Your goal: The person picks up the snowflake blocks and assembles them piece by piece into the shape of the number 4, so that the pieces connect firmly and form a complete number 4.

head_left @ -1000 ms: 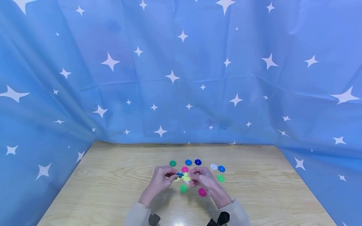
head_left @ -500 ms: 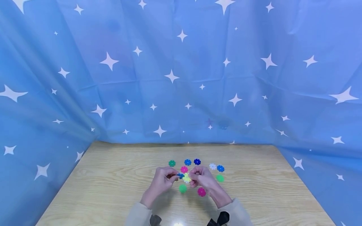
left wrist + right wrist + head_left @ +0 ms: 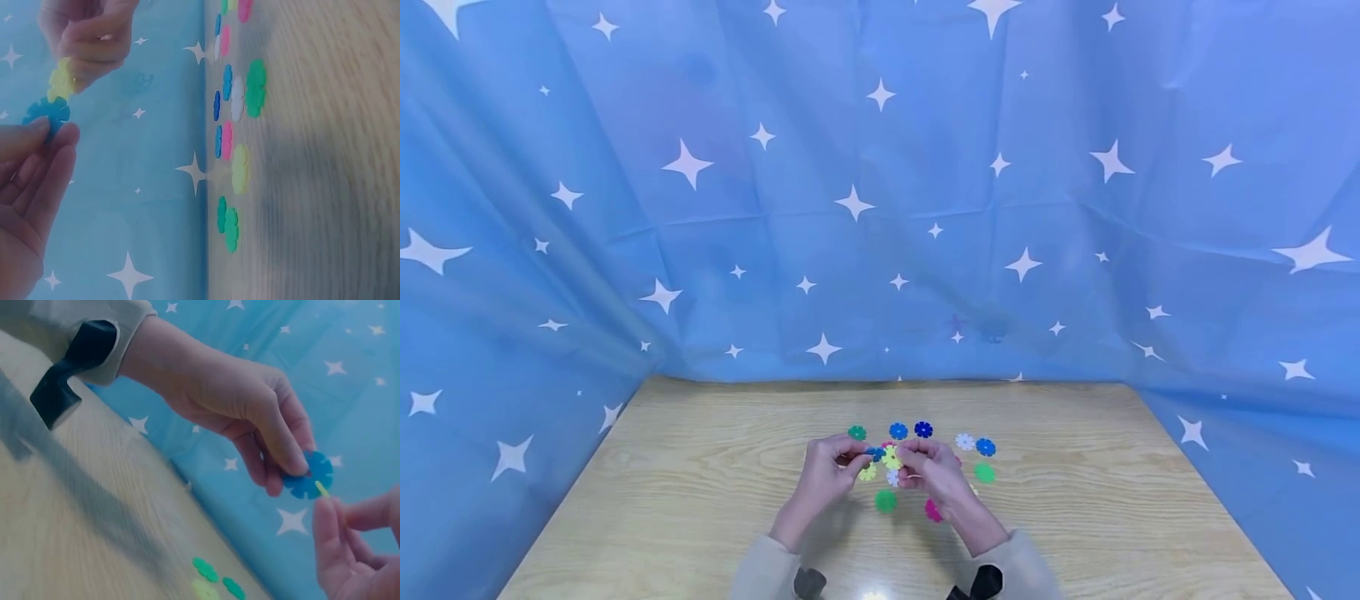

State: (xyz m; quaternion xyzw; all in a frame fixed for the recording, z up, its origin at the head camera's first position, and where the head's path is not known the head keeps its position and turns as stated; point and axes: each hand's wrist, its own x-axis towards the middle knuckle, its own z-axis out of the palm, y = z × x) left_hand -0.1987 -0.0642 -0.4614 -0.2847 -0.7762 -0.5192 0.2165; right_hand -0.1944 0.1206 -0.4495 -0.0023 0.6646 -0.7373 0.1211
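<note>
My left hand pinches a blue notched plastic disc, a flower-shaped interlocking piece, between thumb and fingers. Opposite it, my right hand pinches a yellow notched disc. Both discs are held up above the table. In the left wrist view the blue disc meets the lower edge of the yellow disc. From the right wrist view, the yellow disc is edge-on at the rim of the blue disc; how deeply they are slotted together I cannot tell. Fingertips cover part of each disc.
On the wooden table lie several loose discs around the hands: a green disc, a pink disc, a white disc, a dark blue disc and others. A starred blue curtain stands behind the table.
Both hands have risen slightly with the blue and yellow discs. A yellow disc and a white disc on the table beneath now show more fully, while the pink one behind is mostly covered.
</note>
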